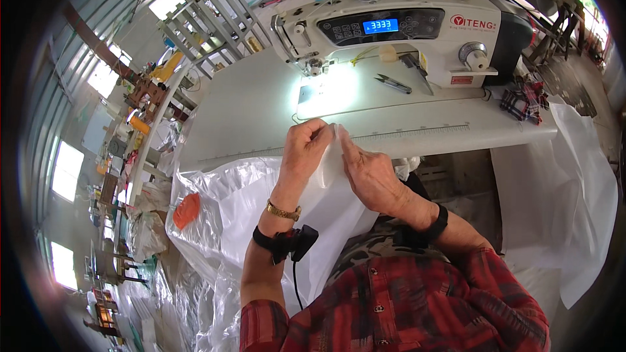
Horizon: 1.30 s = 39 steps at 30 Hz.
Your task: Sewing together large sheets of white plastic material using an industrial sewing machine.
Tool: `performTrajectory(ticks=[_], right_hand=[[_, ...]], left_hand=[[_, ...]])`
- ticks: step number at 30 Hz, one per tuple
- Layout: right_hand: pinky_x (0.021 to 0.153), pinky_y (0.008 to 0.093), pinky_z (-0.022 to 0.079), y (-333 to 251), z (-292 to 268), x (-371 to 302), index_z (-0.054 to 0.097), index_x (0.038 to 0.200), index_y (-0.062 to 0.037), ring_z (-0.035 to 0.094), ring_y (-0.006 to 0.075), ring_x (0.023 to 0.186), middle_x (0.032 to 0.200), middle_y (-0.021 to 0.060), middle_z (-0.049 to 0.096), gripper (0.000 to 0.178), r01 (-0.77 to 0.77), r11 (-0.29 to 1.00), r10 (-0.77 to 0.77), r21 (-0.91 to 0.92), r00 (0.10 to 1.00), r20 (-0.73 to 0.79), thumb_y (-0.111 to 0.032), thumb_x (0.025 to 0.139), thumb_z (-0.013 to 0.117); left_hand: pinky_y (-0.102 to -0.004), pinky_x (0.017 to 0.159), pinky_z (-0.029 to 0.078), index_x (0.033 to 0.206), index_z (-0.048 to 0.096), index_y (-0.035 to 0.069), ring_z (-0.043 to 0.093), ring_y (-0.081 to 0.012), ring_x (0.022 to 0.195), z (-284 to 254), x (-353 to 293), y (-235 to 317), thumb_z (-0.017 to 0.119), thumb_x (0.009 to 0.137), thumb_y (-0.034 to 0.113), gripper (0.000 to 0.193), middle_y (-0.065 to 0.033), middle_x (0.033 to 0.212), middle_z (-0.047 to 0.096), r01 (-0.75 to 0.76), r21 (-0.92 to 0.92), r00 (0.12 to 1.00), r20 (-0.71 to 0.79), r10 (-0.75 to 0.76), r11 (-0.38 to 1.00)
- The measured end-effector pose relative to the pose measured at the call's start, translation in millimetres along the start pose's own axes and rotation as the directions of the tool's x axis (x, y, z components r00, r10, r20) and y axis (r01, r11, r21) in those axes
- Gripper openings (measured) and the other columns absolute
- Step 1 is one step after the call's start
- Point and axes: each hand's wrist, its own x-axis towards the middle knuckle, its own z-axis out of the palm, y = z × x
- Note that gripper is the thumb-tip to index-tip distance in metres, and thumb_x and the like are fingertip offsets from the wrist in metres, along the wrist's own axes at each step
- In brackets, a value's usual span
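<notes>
where the worktop [241, 107] had its front edge, one white sheet [328, 171] was held.
left hand [305, 146] and right hand [373, 177] each had a pinched grip, closed on its upper edge.

Industrial sewing machine [447, 58]: large red lettering [479, 21] with round emblem [456, 20], smaller red line [475, 27] beneath | blue display [381, 26]: row of pale digits | red rectangular plate [462, 80]: print too small to tell | sewing table [248, 104]: ruler scale [417, 132] along front edge

A sewing workshop, shown by the industrial sewing machine [391, 23].
</notes>
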Motion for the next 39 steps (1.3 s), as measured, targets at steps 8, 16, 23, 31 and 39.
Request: performTrajectory(ticks=[8, 16, 23, 31, 39], right_hand=[[0.055, 0.0349, 0.052, -2.5, -5.9, 1.0, 0.014, 0.144, 0.0183, 0.063, 0.0289, 0.061, 0.082, 0.0194, 0.060, 0.078, -0.008, 0.982, 0.044, -0.188, 0.982, 0.186, -0.001, 0.081, 0.056], [0.057, 0.0375, 0.053, 20.7, 9.2, -20.4, 0.031, 0.142, 0.0082, 0.065, 0.0335, 0.068, 0.093, 0.0195, 0.064, 0.062, -0.089, 0.995, 0.086, -0.037, 0.993, -0.076, -0.003, 0.087, 0.057], [0.067, 0.0370, 0.052, 11.2, -13.1, 12.7, 0.044, 0.130, 0.0049, 0.064, 0.0289, 0.072, 0.091, 0.0160, 0.065, 0.051, -0.156, 0.949, 0.221, 0.273, 0.948, -0.227, -0.022, 0.092, 0.064], [0.054, 0.0273, 0.037, 46.6, -4.6, 48.4, 0.060, 0.078, 0.0030, 0.039, 0.0061, 0.063, 0.065, -0.0043, 0.048, 0.046, -0.377, 0.484, 0.381, 0.790, 0.903, 0.198, -0.037, 0.101, 0.054], [0.053, 0.0291, 0.039, 47.4, 5.9, 66.0, 0.061, 0.077, 0.0038, 0.043, 0.0074, 0.059, 0.060, 0.0008, 0.051, 0.039, -0.408, 0.553, 0.479, 0.727, 0.869, 0.124, -0.027, 0.100, 0.054]], left_hand=[[-0.0234, 0.053, 0.030, 0.074, 0.056, -0.005, 0.035, -0.0038, 0.061, 1.6, -3.2, 16.3, 0.064, 0.094, 0.021, 0.034, 0.0062, 0.064, 0.042, 0.107, 0.015, 0.990, 0.086, -0.108, 0.994], [-0.0300, 0.050, 0.035, 0.081, 0.057, -0.005, 0.038, -0.0106, 0.055, -5.9, 20.8, 42.4, 0.062, 0.092, 0.009, 0.019, -0.0056, 0.058, 0.045, -0.230, 0.138, 0.973, 0.018, 0.230, 0.963], [-0.0290, 0.053, 0.036, 0.085, 0.058, -0.004, 0.039, -0.0127, 0.055, -6.5, 32.1, 36.8, 0.062, 0.093, 0.010, 0.016, -0.0070, 0.061, 0.048, -0.223, 0.168, 0.974, 0.006, 0.225, 0.960], [-0.0275, 0.051, 0.034, 0.080, 0.059, -0.004, 0.036, -0.0080, 0.057, 4.8, 48.4, 21.9, 0.065, 0.092, 0.013, 0.022, -0.0031, 0.059, 0.043, -0.272, -0.011, 0.962, 0.005, 0.272, 0.962], [-0.0227, 0.051, 0.029, 0.076, 0.061, -0.004, 0.035, -0.0025, 0.061, -13.6, 71.2, -7.6, 0.064, 0.094, 0.019, 0.029, 0.0065, 0.063, 0.044, -0.051, 0.068, 0.989, 0.146, 0.041, 0.996]])
